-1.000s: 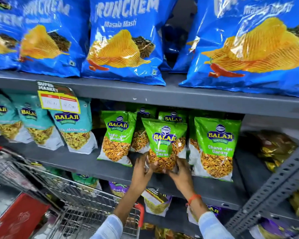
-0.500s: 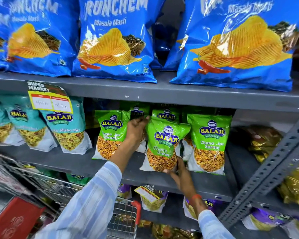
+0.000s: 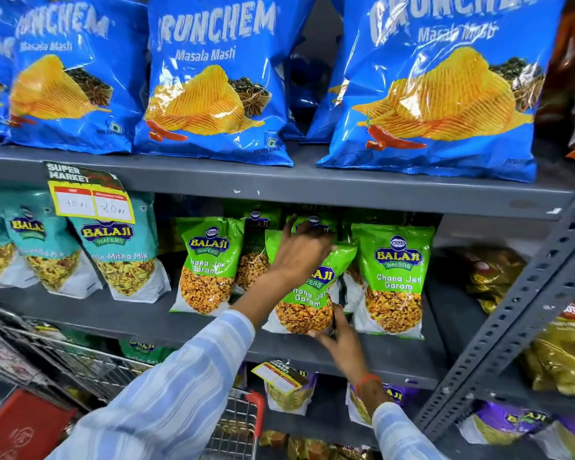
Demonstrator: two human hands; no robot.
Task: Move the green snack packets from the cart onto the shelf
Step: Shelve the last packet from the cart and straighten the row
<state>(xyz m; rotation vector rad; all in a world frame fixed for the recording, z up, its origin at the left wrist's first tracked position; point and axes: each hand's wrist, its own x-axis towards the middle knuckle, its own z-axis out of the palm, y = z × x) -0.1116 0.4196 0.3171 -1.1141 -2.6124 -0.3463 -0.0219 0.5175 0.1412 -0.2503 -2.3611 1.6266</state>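
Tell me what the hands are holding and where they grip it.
The middle green packet: left hand on its top, right hand at its bottom right corner.

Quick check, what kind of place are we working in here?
Most likely a supermarket snack aisle: grey metal shelf stocked with chip bags, a price tag reading "Super Market", and a wire cart.

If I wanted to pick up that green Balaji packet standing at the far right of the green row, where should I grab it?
Take the rightmost green packet by its flat top seam, coming from the front and slightly above. It stands upright on the grey shelf with its bulging lower half full of snack, so the thin crimped top probably pinches easiest. Its right side is open; on its left stands the packet both hands are on.
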